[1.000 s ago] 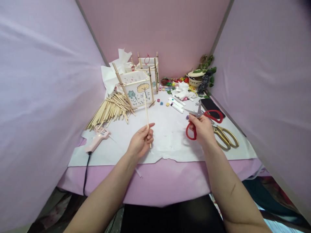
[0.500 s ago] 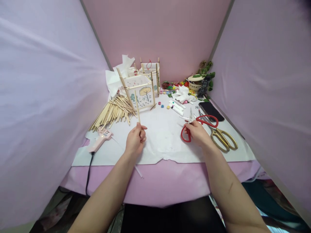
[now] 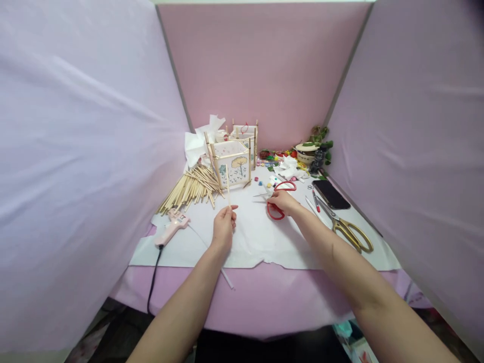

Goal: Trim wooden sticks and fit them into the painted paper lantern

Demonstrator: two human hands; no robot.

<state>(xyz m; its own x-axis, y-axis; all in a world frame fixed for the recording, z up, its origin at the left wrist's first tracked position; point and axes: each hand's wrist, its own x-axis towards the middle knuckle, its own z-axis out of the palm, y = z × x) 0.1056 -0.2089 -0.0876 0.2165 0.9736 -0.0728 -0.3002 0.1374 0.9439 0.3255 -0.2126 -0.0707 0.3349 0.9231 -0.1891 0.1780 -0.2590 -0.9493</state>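
Observation:
My left hand (image 3: pixel 224 226) is closed around the lower end of a thin wooden stick (image 3: pixel 228 186), which points up and away from me. My right hand (image 3: pixel 284 201) grips red-handled scissors (image 3: pixel 276 213) by the handles, with the blades parted and pointing left toward the stick. A gap lies between the blades and the stick. Behind the stick stands a lantern-like box (image 3: pixel 239 171) of sticks and white panels printed with trees. A pile of wooden sticks (image 3: pixel 192 186) lies left of it.
A pink glue gun (image 3: pixel 172 228) with a black cord lies at the left. Gold-handled scissors (image 3: pixel 353 234), a pen (image 3: pixel 316 200) and a black phone (image 3: pixel 331 194) lie at the right. Crumpled white tissue (image 3: pixel 289 167), a bowl (image 3: pixel 306 152) and green leaves (image 3: pixel 319 133) are at the back.
My right hand has brought the red scissors leftward, closer to the stick in my left hand. The camera view has tilted up and shifted, so the table sits lower in view.

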